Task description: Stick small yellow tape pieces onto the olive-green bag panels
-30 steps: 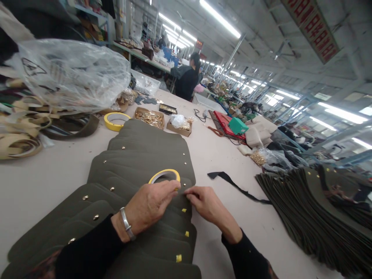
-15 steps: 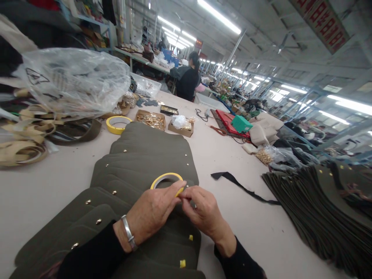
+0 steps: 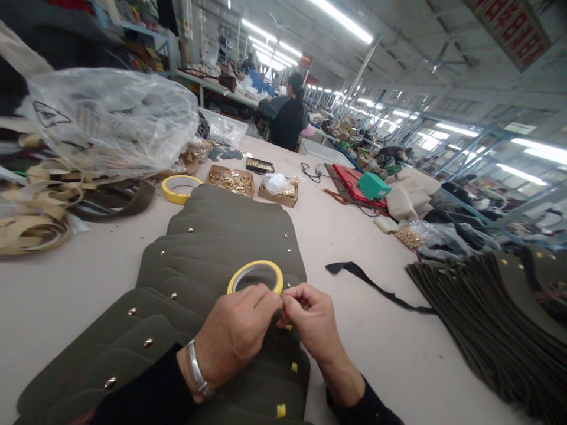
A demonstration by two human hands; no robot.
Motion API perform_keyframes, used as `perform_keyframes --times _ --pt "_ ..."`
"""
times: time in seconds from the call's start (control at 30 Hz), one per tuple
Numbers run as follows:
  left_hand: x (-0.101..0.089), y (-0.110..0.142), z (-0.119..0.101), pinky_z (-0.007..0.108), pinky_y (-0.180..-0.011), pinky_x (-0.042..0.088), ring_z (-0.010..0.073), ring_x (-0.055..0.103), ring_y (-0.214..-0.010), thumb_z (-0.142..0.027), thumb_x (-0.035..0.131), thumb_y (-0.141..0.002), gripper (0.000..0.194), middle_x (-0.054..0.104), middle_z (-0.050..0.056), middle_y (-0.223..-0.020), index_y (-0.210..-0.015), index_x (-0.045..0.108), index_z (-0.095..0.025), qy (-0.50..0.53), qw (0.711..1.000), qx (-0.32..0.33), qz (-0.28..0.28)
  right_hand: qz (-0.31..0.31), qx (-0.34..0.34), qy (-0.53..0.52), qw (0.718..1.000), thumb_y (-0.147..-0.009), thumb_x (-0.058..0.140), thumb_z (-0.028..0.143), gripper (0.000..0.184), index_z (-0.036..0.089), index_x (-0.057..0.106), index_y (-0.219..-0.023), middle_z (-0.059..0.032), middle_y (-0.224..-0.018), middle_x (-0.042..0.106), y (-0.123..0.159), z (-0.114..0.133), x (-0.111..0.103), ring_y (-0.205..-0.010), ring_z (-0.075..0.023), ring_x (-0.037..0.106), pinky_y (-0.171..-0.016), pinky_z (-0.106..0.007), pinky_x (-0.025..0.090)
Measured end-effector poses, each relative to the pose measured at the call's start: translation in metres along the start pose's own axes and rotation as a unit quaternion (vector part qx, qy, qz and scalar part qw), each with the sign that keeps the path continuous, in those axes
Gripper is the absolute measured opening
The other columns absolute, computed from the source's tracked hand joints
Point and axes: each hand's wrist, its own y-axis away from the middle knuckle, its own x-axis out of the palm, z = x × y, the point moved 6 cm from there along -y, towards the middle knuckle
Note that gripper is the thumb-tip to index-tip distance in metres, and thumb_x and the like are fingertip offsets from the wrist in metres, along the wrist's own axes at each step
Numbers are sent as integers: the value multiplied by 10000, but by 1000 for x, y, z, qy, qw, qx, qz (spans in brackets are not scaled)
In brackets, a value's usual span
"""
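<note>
My left hand (image 3: 239, 330), with a silver bracelet at the wrist, is closed on the near side of a roll of yellow tape (image 3: 256, 267). Close beside it, my right hand (image 3: 312, 321) pinches at the roll's right edge; what lies between its fingertips is too small to make out. Both hands are over a fanned stack of dark olive fabric panels (image 3: 221, 245) with metal studs. Small yellow tape pieces (image 3: 281, 410) stick to the panels' right edge below my right hand.
A second yellow tape roll (image 3: 181, 188) lies beyond the stack, near cardboard boxes of metal fittings (image 3: 230, 180). Plastic bags (image 3: 115, 124) and webbing (image 3: 39, 227) crowd the left. To the right are a black strip (image 3: 367, 282) and another panel pile (image 3: 491, 319). A person (image 3: 287, 115) sits farther back.
My right hand has shifted slightly and its fingers have turned at the roll's edge. Another bit of yellow tape now shows on the panel edge under the hands. The view has tilted a little.
</note>
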Motion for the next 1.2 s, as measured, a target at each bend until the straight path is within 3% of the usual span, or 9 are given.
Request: perform_keyframes --times 0.13,0.27,0.37,0.57,0.73,0.93,1.07,1.13,1.2 --pt "7 0 10 305 -669 461 176 564 -739 -169 385 -963 184 602 22 -804 -868 540 -200 -36 998 -39 40 9 67 -35 997 -703 729 414 284 141 655 -728 1 -556 626 -18 -18 -19 -463 -109 578 -478 -230 511" --pt "27 2 22 357 -677 493 229 567 -809 -104 445 -917 145 615 39 -874 -906 552 -203 -100 978 -76 168 44 66 49 996 -771 672 413 274 143 645 -730 16 -573 588 -26 -27 -31 -481 -88 536 -467 -199 465" --pt "34 2 22 383 -710 511 244 554 -849 -72 438 -900 171 612 52 -904 -912 555 -197 -111 969 -80 208 48 44 141 988 -831 595 376 230 163 640 -757 26 -569 560 -26 -25 -30 -494 -106 525 -461 -209 442" --pt "35 1 20 392 -719 520 241 542 -847 -73 406 -911 188 603 57 -918 -925 552 -192 -116 962 -89 230 31 -106 318 942 -855 533 229 170 186 657 -745 -5 -669 654 -25 -6 -15 -613 -142 582 -582 -241 421" --pt "35 1 20 381 -730 526 230 543 -854 -103 408 -926 165 600 53 -930 -930 548 -190 -112 961 -95 236 1 -158 364 918 -848 504 187 170 185 634 -737 -8 -674 660 -25 -4 -8 -609 -145 591 -613 -250 422" --pt "35 3 20 398 -729 529 240 546 -864 -99 408 -923 172 598 53 -932 -937 551 -193 -109 961 -103 233 -21 -111 353 929 -819 540 232 138 185 656 -761 -13 -655 667 -31 -10 -11 -587 -156 620 -586 -263 469" --pt "34 4 20 389 -731 528 238 543 -875 -85 413 -917 175 596 55 -939 -941 550 -190 -114 963 -100 225 -13 -19 241 970 -855 535 338 355 177 553 -1172 32 -636 633 -31 -22 -25 -456 -145 591 -416 -247 465" --pt "34 4 20 380 -732 526 233 539 -871 -92 421 -917 160 593 55 -938 -933 548 -187 -114 964 -95 220 -18 -81 247 965 -891 511 329 279 184 563 -1123 4 -705 651 -28 -14 -32 -522 -149 618 -472 -260 503" --pt "34 4 20 375 -730 524 232 533 -871 -99 421 -919 153 589 56 -936 -922 547 -185 -117 965 -91 217 5 -208 329 921 -912 495 254 147 187 620 -952 -42 -787 667 -21 2 -30 -681 -168 648 -635 -291 536"
